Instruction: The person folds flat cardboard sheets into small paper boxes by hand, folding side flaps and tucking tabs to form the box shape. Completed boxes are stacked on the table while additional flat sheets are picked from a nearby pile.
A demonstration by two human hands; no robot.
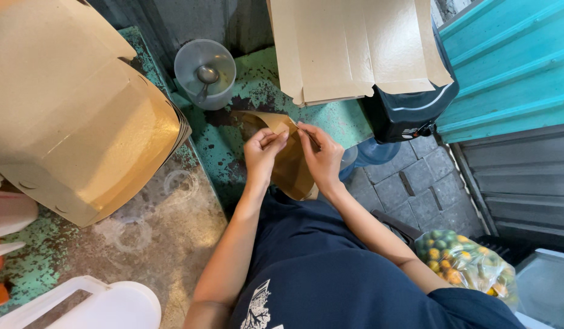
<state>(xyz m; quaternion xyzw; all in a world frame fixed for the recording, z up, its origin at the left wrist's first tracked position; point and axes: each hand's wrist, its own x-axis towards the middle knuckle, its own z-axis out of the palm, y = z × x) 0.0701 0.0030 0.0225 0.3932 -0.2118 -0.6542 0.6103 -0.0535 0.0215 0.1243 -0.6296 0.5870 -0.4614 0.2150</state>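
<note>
A flat brown cardboard piece (292,167) is held between both hands above the edge of a worn green table (257,85). My left hand (263,153) pinches its upper flap with thumb and fingers. My right hand (321,157) grips the fold just to the right, fingers closed on the board. The lower part of the cardboard hangs down toward my dark blue shirt (330,268).
A stack of folded brown boxes (74,109) fills the left. Flat box blanks (355,45) lie on a black appliance (410,106). A clear cup with a spoon (205,73) stands behind. A bag of small green and orange fruit (464,262) sits at right. White plastic container (99,304) bottom left.
</note>
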